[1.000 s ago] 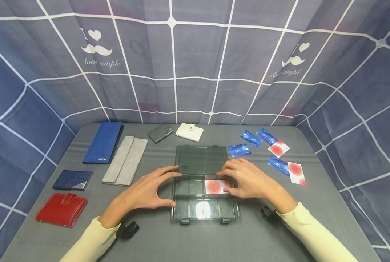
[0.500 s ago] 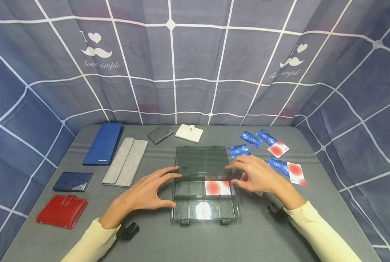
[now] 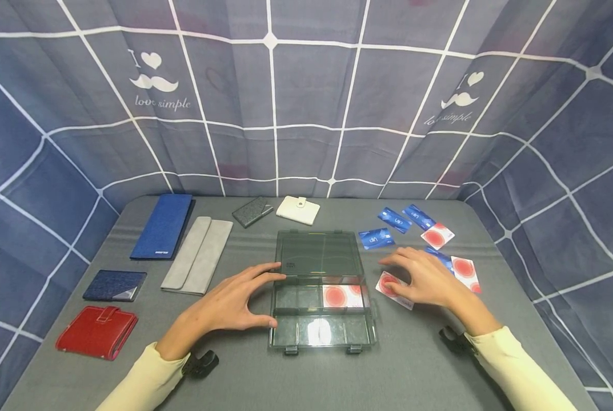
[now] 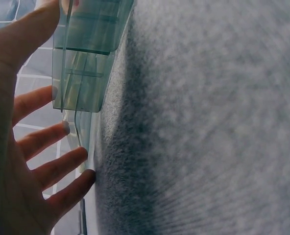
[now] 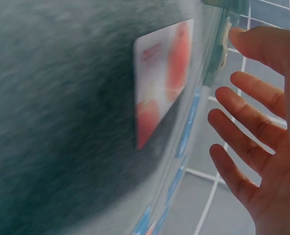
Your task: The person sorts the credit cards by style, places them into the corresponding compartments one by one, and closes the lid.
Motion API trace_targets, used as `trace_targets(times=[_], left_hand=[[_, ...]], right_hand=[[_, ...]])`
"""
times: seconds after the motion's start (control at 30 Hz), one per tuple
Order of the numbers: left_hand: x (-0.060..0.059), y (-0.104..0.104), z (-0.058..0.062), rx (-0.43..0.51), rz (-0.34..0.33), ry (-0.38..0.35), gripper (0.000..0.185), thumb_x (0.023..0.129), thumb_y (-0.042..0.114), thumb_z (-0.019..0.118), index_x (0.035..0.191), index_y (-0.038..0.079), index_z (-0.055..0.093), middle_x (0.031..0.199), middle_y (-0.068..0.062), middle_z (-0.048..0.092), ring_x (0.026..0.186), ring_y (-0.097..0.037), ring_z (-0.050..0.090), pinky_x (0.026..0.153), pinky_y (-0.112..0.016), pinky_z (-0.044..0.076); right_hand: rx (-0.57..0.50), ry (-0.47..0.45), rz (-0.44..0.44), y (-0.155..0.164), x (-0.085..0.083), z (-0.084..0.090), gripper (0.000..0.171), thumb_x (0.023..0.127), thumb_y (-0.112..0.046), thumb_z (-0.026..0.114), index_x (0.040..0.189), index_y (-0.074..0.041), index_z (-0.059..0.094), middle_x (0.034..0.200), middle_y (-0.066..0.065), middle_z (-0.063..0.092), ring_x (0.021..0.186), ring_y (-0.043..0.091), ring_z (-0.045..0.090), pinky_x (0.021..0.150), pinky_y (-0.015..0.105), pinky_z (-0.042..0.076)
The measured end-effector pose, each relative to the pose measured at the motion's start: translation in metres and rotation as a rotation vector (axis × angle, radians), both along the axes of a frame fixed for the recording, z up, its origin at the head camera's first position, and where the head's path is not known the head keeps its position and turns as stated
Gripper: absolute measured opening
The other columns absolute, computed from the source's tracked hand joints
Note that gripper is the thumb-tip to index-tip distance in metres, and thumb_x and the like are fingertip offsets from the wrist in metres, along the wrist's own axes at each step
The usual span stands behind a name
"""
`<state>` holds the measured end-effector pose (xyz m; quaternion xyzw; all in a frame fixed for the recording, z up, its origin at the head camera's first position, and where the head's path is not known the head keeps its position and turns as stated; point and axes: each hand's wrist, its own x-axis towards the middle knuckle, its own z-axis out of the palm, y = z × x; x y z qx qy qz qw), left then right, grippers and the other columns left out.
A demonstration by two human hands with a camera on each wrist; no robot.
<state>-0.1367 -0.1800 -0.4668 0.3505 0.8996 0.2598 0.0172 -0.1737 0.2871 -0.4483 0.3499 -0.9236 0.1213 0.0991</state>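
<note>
A clear smoky plastic compartment box [image 3: 320, 334] lies open at the table's middle, its lid [image 3: 319, 251] flat behind it. One red-and-white card [image 3: 341, 295] sits in a middle compartment. My left hand [image 3: 257, 297] rests against the box's left side with its fingers spread; the left wrist view shows the box wall [image 4: 88, 58] by those fingers [image 4: 47, 142]. My right hand [image 3: 396, 275] is open, just over a second red-and-white card [image 3: 395, 285] lying on the table to the right of the box. That card [image 5: 164, 78] appears blurred in the right wrist view, with the straight fingers [image 5: 248, 142] beside it.
Loose blue cards [image 3: 375, 238] and red-and-white cards [image 3: 464, 268] lie at the right. On the left are a long blue wallet [image 3: 162, 224], a grey pouch [image 3: 198, 253], a navy wallet [image 3: 115, 283] and a red wallet [image 3: 96, 330]. Behind the box lie a dark card case [image 3: 252, 210] and a white wallet [image 3: 298, 208].
My right hand has moved right, off the box, to above the red-and-white card on the table beside it. The left hand has stayed at the box's left side.
</note>
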Motion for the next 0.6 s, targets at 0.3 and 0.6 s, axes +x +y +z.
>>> trace_targets(times=[0.3, 0.6], left_hand=[[0.0, 0.0, 0.0, 0.001, 0.001, 0.001, 0.091, 0.08, 0.067, 0.088, 0.156, 0.028, 0.057, 0.171, 0.001, 0.041, 0.151, -0.03, 0.047, 0.112, -0.061, 0.049], [0.001, 0.0, 0.001, 0.0, 0.003, -0.001, 0.091, 0.08, 0.067, 0.088, 0.157, 0.029, 0.057, 0.171, 0.001, 0.041, 0.151, -0.031, 0.047, 0.111, -0.061, 0.049]], right_hand=[[0.003, 0.016, -0.02, 0.018, 0.012, -0.011, 0.047, 0.079, -0.029, 0.091, 0.122, -0.014, 0.079, 0.11, -0.003, 0.076, 0.1, 0.023, 0.074, 0.081, 0.046, 0.059], [0.02, 0.015, -0.047, 0.028, 0.024, -0.016, 0.057, 0.071, -0.041, 0.099, 0.118, -0.017, 0.08, 0.107, -0.004, 0.075, 0.097, 0.019, 0.072, 0.078, 0.043, 0.058]])
